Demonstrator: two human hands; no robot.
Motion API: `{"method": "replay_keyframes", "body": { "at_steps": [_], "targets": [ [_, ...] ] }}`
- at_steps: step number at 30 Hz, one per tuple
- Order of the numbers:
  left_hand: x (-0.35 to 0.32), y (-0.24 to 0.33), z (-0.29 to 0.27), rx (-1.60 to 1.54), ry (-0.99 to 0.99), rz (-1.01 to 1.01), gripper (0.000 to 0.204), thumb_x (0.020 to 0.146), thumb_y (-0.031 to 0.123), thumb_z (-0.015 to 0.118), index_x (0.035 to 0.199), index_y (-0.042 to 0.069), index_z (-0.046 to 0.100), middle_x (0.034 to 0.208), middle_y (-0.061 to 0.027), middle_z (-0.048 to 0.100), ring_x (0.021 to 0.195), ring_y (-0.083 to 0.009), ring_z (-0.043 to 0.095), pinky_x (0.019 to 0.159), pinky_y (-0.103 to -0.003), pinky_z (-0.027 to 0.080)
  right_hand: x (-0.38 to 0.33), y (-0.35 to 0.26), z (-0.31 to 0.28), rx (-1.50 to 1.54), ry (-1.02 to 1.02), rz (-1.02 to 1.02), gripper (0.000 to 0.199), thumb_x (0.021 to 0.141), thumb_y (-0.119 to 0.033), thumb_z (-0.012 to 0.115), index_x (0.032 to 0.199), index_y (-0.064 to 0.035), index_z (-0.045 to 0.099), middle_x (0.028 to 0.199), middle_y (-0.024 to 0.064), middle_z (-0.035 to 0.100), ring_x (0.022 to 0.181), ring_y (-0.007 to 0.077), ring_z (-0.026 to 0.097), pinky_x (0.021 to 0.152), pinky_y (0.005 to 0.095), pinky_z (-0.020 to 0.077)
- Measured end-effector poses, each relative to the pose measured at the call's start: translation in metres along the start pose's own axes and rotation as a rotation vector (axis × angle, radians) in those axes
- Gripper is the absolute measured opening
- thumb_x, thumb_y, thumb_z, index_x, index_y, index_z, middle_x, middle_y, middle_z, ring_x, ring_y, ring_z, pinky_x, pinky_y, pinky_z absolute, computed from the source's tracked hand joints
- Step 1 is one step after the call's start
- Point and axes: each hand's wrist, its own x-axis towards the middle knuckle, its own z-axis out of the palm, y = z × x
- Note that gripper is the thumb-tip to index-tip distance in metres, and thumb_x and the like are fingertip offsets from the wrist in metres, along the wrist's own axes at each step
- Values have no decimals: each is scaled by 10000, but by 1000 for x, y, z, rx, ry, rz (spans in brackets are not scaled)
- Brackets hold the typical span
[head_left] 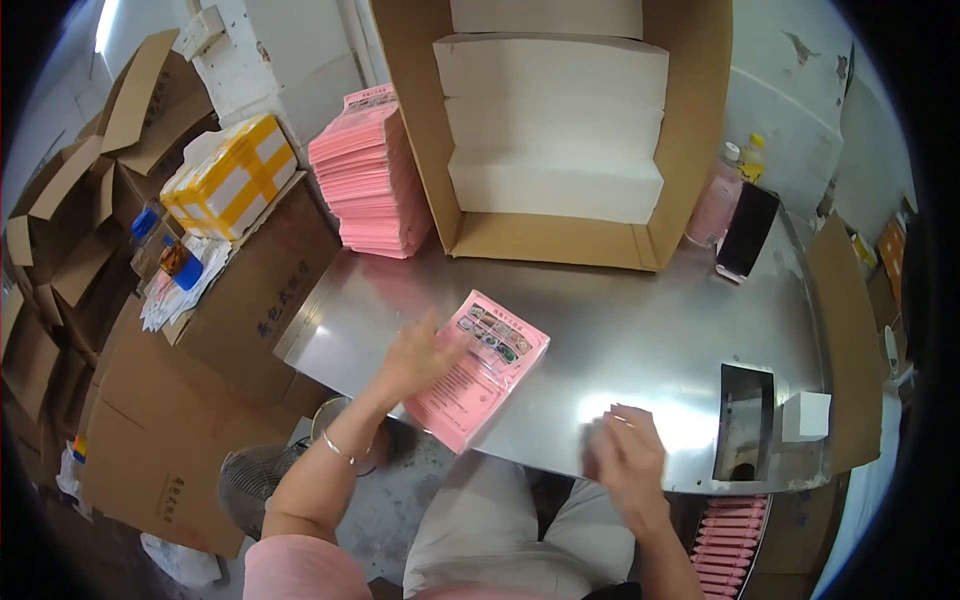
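On the steel table (590, 340) a flat pink printed packet (470, 395) lies at an angle, with small food pictures on its upper half and a glossy surface. My left hand (425, 360), a bangle on its wrist, is over the packet's left side with its fingers stretched out, slightly blurred. Whether it presses on the packet or hovers, I cannot tell. To the right, apart from the packet, my right hand (632, 455) is above the table's front edge. Its fingers are loosely bent, apart and blurred, and nothing shows in them.
A tall stack of pink packets (365, 175) stands at the back left. Beside it, an upright carton (555, 240) holds white blocks. A black phone (748, 232), bottles (715, 200) and a small white box (805, 416) are on the right, near a rectangular table opening (745, 420). Cardboard boxes (170, 430) fill the left.
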Motion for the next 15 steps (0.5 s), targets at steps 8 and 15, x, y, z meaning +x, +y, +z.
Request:
{"method": "replay_keyframes", "body": {
  "at_steps": [8, 15],
  "targets": [
    [25, 19, -5, -391, -244, -141, 524, 854, 404, 725, 978, -105, 701, 907, -173, 704, 834, -214, 672, 731, -351, 525, 61, -38, 98, -304, -215, -345, 280, 811, -127, 697, 1027, 49, 666, 1002, 174, 596, 1032, 332, 570, 963, 391, 485],
    [25, 19, -28, -566, -530, -241, 430, 822, 298, 785, 1023, -75, 708, 918, -129, 698, 790, -153, 637, 664, -295, 494, 65, -69, 83, -602, -448, -462, 335, 720, -70, 659, 988, 130, 671, 952, 249, 603, 1016, 414, 583, 910, 428, 514]
  ]
}}
